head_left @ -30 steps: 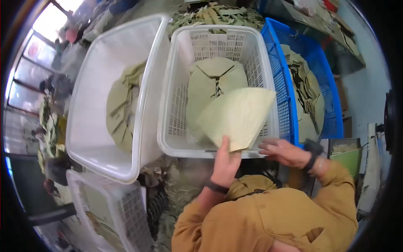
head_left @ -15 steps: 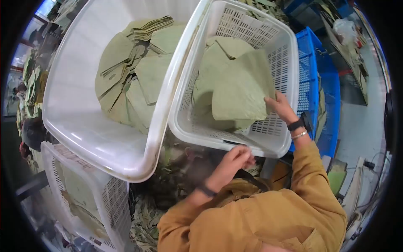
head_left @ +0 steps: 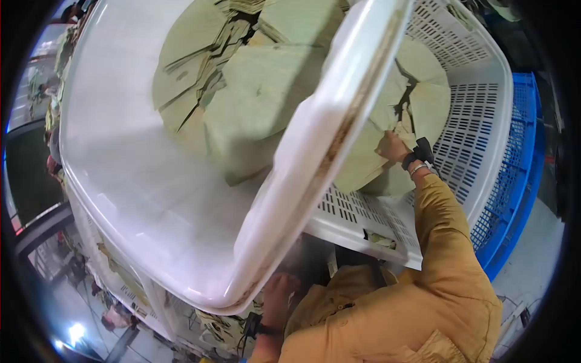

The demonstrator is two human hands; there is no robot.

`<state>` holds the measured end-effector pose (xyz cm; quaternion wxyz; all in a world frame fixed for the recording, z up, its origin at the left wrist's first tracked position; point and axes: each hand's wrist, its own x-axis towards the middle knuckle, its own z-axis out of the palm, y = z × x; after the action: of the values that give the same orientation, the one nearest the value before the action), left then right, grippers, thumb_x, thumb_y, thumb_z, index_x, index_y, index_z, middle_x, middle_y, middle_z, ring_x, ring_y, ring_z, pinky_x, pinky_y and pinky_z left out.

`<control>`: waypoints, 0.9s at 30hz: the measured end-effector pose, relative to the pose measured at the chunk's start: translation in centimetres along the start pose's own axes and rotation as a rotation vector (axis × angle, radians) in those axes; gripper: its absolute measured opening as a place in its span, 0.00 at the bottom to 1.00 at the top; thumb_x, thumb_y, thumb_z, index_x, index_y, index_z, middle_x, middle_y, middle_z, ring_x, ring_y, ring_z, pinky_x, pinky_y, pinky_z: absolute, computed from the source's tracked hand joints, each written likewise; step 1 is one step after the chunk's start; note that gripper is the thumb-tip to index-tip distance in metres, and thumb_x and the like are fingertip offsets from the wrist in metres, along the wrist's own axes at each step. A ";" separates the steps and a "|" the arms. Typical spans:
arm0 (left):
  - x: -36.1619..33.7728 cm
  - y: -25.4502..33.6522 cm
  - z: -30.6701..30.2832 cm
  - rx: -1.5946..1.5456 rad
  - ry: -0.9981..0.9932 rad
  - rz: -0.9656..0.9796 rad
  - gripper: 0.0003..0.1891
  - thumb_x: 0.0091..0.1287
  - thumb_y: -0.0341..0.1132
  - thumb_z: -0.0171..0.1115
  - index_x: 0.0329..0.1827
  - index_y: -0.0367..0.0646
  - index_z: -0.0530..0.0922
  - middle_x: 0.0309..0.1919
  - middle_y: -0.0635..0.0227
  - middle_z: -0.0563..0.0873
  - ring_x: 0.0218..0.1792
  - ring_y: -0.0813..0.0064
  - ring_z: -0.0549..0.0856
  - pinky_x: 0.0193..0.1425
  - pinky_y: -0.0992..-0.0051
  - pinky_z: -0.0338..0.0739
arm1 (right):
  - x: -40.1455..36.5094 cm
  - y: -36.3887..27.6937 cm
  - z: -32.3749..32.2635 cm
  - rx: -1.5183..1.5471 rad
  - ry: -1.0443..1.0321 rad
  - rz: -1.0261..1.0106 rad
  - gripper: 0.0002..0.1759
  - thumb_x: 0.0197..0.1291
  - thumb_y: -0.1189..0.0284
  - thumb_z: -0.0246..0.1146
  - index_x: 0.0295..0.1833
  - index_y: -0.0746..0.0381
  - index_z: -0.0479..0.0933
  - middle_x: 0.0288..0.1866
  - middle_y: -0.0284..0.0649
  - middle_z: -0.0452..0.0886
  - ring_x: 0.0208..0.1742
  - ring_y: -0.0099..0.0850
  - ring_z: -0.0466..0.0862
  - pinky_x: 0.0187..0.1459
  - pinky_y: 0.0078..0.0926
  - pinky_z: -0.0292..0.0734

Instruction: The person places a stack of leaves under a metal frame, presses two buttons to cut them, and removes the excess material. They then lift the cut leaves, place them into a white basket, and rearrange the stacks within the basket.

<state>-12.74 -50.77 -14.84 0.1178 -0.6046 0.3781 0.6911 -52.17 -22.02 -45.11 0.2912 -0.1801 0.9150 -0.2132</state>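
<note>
My right hand [head_left: 393, 147] reaches into the white slotted basket [head_left: 478, 115], its fingers closed at the edge of the pale green leaf sheets [head_left: 366, 160] there. What the fingers grip is too small to tell. My left hand [head_left: 280, 290] is low, beneath the rim of the large white tub [head_left: 151, 242], with its fingers curled; anything in it is hidden. Inside the tub, stacks of cut green sheets [head_left: 260, 91] form a rough circle. The tub's near rim overlaps part of the slotted basket.
Blue crates [head_left: 514, 163] stand right of the slotted basket. Another white basket [head_left: 151, 296] is below the tub at the left. Leaf scraps [head_left: 224, 330] lie beneath the tub's near corner. A bright light reflects at the lower left.
The view has shifted closer to the tub. My right hand has moved deeper into the slotted basket, and the large sheet it held is no longer raised. My left hand has moved down and left.
</note>
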 end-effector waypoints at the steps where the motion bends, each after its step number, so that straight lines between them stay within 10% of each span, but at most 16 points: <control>1: 0.3 -0.3 -0.4 0.027 0.049 -0.033 0.10 0.72 0.33 0.54 0.48 0.35 0.73 0.41 0.59 0.81 0.43 0.67 0.83 0.50 0.65 0.81 | 0.0 0.4 0.3 0.005 -0.015 -0.012 0.31 0.50 0.66 0.71 0.57 0.69 0.71 0.49 0.57 0.79 0.52 0.51 0.80 0.54 0.41 0.75; 7: 1.2 -3.7 -6.2 0.204 0.150 0.079 0.08 0.71 0.33 0.56 0.45 0.37 0.74 0.38 0.63 0.83 0.40 0.71 0.84 0.45 0.70 0.82 | -3.9 1.8 -2.5 0.009 0.263 0.338 0.36 0.51 0.62 0.69 0.63 0.69 0.69 0.56 0.56 0.78 0.60 0.50 0.76 0.60 0.39 0.72; 9: -1.1 -2.0 -7.1 -0.241 0.030 0.041 0.10 0.71 0.35 0.57 0.48 0.37 0.74 0.41 0.63 0.83 0.41 0.70 0.85 0.45 0.70 0.82 | -4.8 7.4 -3.4 0.021 0.263 0.273 0.26 0.59 0.67 0.63 0.61 0.67 0.71 0.54 0.50 0.78 0.52 0.43 0.80 0.55 0.36 0.74; 11: -3.4 -0.5 -8.8 -0.209 0.085 0.096 0.13 0.71 0.36 0.58 0.51 0.36 0.74 0.43 0.62 0.84 0.43 0.69 0.85 0.45 0.70 0.82 | -6.6 7.6 -7.1 0.918 0.386 0.348 0.25 0.63 0.69 0.62 0.64 0.64 0.68 0.61 0.42 0.73 0.57 0.35 0.76 0.58 0.32 0.72; 17: -17.6 8.2 -22.9 -0.204 0.347 0.588 0.08 0.73 0.33 0.55 0.44 0.36 0.77 0.40 0.58 0.85 0.40 0.67 0.86 0.47 0.70 0.82 | -13.4 -22.0 -21.7 0.456 1.008 -0.067 0.22 0.69 0.69 0.56 0.63 0.71 0.71 0.62 0.44 0.76 0.59 0.34 0.77 0.62 0.27 0.71; 22: -23.7 12.0 -42.6 -0.305 0.674 1.082 0.07 0.73 0.31 0.53 0.40 0.36 0.76 0.38 0.59 0.85 0.37 0.72 0.84 0.46 0.74 0.78 | -22.1 -52.7 -16.2 0.521 1.071 -0.455 0.18 0.69 0.72 0.55 0.59 0.70 0.74 0.57 0.44 0.78 0.55 0.30 0.78 0.60 0.26 0.72; 27: -18.3 16.5 -55.5 -0.176 0.487 0.946 0.06 0.71 0.30 0.54 0.43 0.36 0.75 0.36 0.62 0.84 0.40 0.73 0.85 0.48 0.73 0.79 | -24.3 -75.8 -0.1 0.629 0.197 -0.732 0.16 0.66 0.79 0.56 0.58 0.68 0.72 0.51 0.39 0.80 0.51 0.28 0.80 0.55 0.25 0.74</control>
<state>22.93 -93.60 9.28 -0.3487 -0.5186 0.5661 0.5375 -18.10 -74.95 3.54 0.1496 -0.3720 0.7062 -0.5835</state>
